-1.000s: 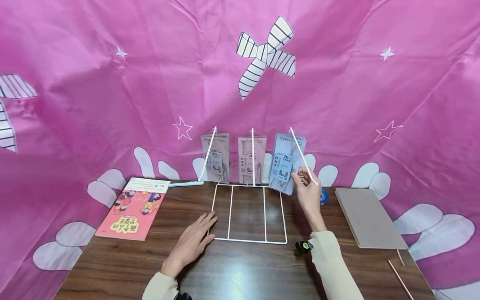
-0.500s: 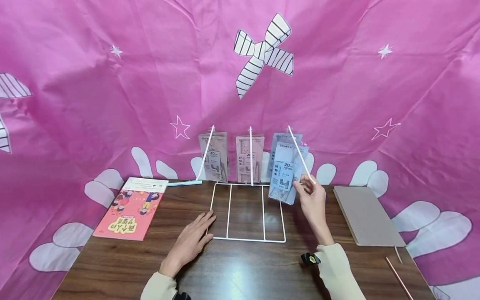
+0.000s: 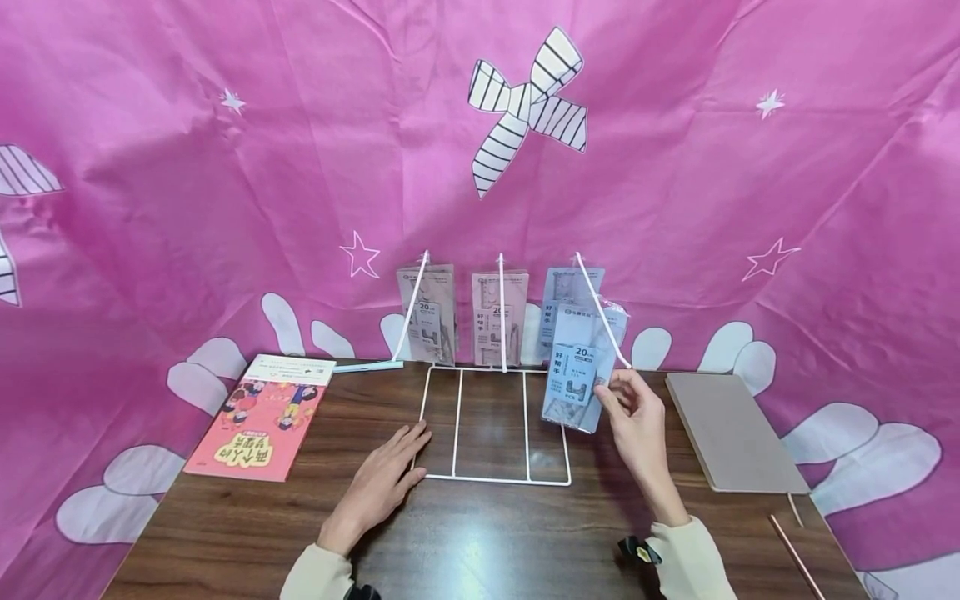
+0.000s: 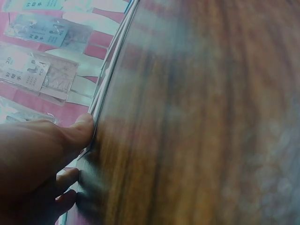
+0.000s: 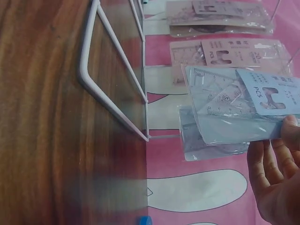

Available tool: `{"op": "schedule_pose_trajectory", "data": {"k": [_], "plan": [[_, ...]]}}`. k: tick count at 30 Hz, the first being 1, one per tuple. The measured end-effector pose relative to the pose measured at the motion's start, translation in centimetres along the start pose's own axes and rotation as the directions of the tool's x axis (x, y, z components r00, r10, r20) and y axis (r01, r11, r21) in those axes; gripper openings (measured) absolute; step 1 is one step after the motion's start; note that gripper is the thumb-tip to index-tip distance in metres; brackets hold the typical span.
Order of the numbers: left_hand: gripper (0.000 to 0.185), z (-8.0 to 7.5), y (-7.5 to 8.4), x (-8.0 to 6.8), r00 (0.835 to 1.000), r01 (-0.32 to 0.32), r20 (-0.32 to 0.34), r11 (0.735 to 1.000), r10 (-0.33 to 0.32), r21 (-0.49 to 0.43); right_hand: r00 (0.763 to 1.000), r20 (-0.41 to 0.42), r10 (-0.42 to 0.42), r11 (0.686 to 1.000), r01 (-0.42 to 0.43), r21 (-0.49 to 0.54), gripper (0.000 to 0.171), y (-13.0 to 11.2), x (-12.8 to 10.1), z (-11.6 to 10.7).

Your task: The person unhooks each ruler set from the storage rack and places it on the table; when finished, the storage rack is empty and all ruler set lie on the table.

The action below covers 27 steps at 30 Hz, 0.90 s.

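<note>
A blue ruler set in a clear packet [image 3: 573, 367] is pinched at its right edge between the thumb and fingers of my right hand [image 3: 637, 425]. The packet overlaps the outer part of the right white prong [image 3: 592, 292] of a wire display stand. In the right wrist view, triangle and scale markings show through the ruler set [image 5: 218, 112]. Another blue packet [image 3: 558, 287] hangs behind it, near the backdrop. My left hand [image 3: 378, 483] lies with fingers extended on the left side of the stand's white wire base [image 3: 495, 481]; its thumb [image 4: 82, 129] is at the wire.
Pinkish ruler packets hang on the left [image 3: 442, 292] and middle [image 3: 487, 287] prongs. On the wooden table [image 3: 465, 550] lie a red book [image 3: 258, 425], a light blue stick [image 3: 367, 367], a grey notebook [image 3: 735, 433] and a copper-coloured rod [image 3: 795, 554]. A pink backdrop rises behind.
My right hand has drawn the front blue ruler packet forward and down along the right prong, exposing another blue packet behind. My left hand has stayed on the base.
</note>
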<state>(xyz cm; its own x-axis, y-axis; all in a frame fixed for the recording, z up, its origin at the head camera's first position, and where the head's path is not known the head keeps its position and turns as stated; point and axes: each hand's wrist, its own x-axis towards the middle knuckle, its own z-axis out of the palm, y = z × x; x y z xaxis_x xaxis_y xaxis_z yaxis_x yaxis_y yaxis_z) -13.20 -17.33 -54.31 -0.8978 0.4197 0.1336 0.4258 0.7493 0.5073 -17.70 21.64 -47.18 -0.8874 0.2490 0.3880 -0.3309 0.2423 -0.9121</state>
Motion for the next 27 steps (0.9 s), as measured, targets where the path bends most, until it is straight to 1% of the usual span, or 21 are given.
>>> {"op": "schedule_pose_trajectory", "data": {"k": [6,12,19,23,27], "plan": [[0.054,-0.1,0.1,0.0,1.0,-0.007,-0.005,1.0,0.007,-0.005,1.0,0.026,0.011,1.0,-0.011,0.01,0.01,-0.6,-1.2,-0.8],[0.054,0.1,0.0,0.0,1.0,-0.016,-0.01,1.0,0.016,-0.003,0.999,0.034,0.014,1.0,-0.013,-0.028,0.008,-1.0,-2.6,-1.8],[0.054,0.1,0.0,0.0,1.0,-0.008,-0.009,1.0,0.008,-0.004,0.998,0.057,0.024,0.998,-0.021,-0.053,0.01,-1.9,-4.0,-3.0],[0.054,0.2,-0.1,-0.1,0.998,-0.033,-0.047,0.999,0.033,-0.002,0.997,0.071,0.03,0.997,-0.024,-0.08,0.01,-2.5,-4.7,-3.6],[0.053,0.4,-0.2,-0.3,0.994,-0.059,-0.091,0.998,0.062,0.03,0.997,0.078,0.023,0.995,-0.015,-0.097,0.011,-2.9,-5.4,-4.1]]}}
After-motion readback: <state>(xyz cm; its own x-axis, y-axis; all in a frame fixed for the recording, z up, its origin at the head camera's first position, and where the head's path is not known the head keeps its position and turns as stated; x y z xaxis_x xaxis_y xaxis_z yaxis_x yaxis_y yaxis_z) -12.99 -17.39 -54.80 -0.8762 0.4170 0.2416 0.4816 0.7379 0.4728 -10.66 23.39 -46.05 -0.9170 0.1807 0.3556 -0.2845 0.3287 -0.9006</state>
